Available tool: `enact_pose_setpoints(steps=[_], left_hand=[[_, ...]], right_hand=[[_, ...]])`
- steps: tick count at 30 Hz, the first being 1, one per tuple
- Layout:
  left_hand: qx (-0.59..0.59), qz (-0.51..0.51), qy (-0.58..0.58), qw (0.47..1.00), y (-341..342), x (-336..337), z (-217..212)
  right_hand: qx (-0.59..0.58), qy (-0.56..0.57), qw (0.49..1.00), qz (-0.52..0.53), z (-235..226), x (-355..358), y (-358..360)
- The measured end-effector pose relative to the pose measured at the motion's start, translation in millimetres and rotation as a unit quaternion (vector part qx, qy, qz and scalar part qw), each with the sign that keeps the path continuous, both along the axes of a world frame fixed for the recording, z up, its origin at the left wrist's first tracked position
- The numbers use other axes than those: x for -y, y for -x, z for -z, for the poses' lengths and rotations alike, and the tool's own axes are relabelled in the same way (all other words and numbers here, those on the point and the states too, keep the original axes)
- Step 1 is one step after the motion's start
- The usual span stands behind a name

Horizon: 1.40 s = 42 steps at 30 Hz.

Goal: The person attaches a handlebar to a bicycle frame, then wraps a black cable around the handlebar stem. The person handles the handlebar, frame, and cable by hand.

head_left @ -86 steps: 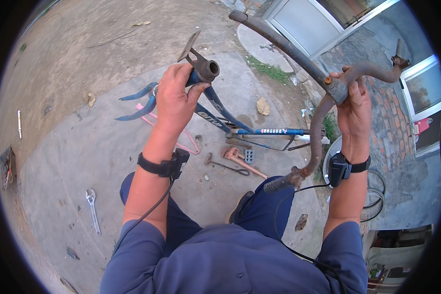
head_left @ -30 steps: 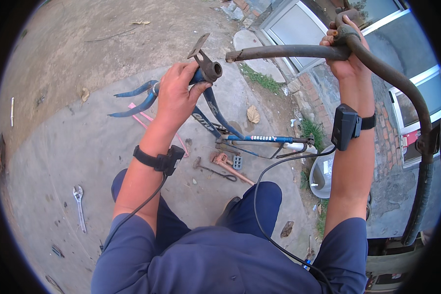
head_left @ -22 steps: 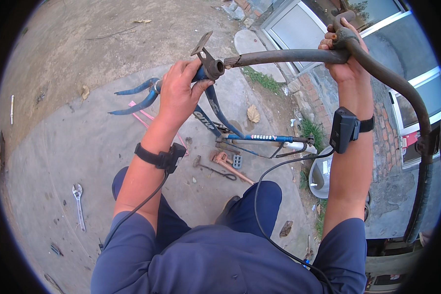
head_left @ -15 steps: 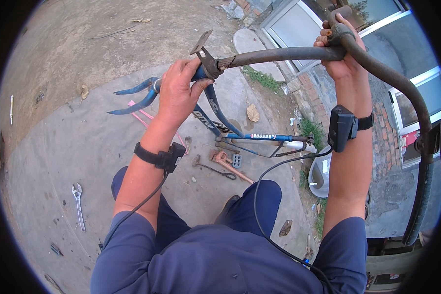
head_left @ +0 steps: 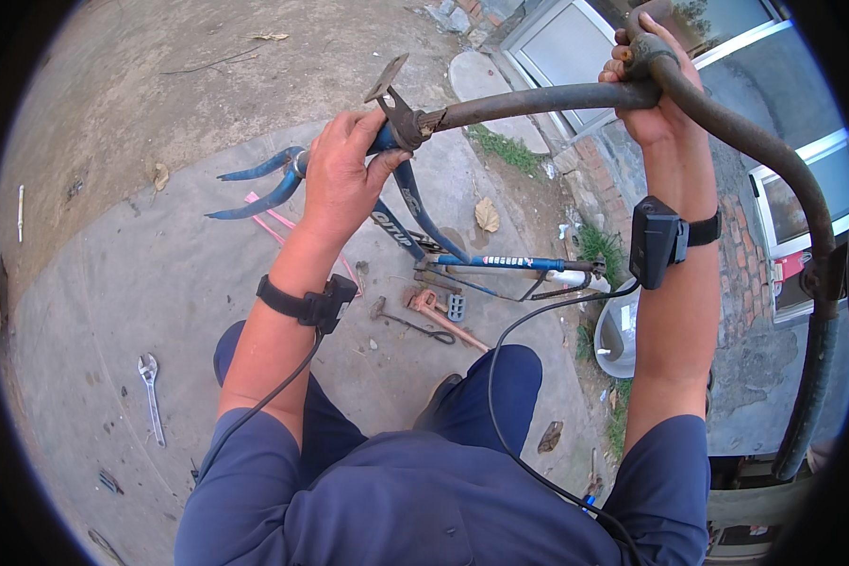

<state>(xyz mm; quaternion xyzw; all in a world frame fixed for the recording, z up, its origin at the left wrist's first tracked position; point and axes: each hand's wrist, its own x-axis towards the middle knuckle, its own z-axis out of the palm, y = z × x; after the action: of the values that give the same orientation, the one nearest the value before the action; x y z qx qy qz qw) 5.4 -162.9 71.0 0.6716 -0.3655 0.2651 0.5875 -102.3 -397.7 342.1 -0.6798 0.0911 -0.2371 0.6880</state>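
A blue bicycle frame [head_left: 521, 263] stands tilted before me, its forked blue end [head_left: 272, 196] pointing left. My left hand [head_left: 342, 168] is closed around the frame's head tube, just below a rusty bracket [head_left: 403, 115]. From that tube a rusty handlebar stem [head_left: 547, 101] runs right to the curved handlebar [head_left: 774, 156]. High on the right, my right hand [head_left: 658, 90] grips the stem and bar where they meet. The bar's far end bends down along the right side.
On the concrete lie an adjustable wrench [head_left: 151, 400], a hammer [head_left: 410, 321], a reddish pipe wrench [head_left: 448, 319] and a grey pedal [head_left: 456, 307]. A pale basin [head_left: 617, 330] stands by a brick strip [head_left: 732, 269]. Windowed doors [head_left: 561, 57] rise at the far right.
The handlebar and my right hand have shifted very slightly to the left. My left hand keeps its hold on the head tube.
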Motion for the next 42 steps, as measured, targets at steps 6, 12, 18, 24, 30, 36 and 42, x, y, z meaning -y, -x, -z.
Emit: enact_pose_setpoints(steps=[6,12,18,24,30,36,42], left_hand=[[0.0,-0.001,-0.001,1.0,-0.3,0.4,-0.3],[-0.019,0.006,-0.018,1.0,1.9,-1.8,-2.6],[0.012,0.002,0.009,1.0,0.4,-0.4,-2.4],[0.003,0.002,0.009,1.0,0.8,1.5,1.2],[-0.009,-0.005,0.011,1.0,-0.8,2.3,4.5],[-0.003,0.001,0.005,1.0,-2.6,1.0,4.0],[0.004,0.019,-0.007,1.0,-3.1,-0.8,0.9]], right_hand=[[0.026,-0.016,0.999,-0.038,-8.9,-13.7,-14.0],[0.016,-0.03,0.998,0.06,-14.0,-36.0,-28.6],[0.005,-0.072,0.996,0.053,-10.4,-34.9,-26.1],[0.022,-0.072,0.997,0.035,-0.7,-26.0,-27.5],[0.017,-0.044,0.999,0.019,9.8,-19.4,-25.7],[-0.005,-0.077,0.997,-0.026,6.2,-11.8,-30.3],[-0.021,-0.07,0.997,-0.04,4.4,-9.2,-24.6]])
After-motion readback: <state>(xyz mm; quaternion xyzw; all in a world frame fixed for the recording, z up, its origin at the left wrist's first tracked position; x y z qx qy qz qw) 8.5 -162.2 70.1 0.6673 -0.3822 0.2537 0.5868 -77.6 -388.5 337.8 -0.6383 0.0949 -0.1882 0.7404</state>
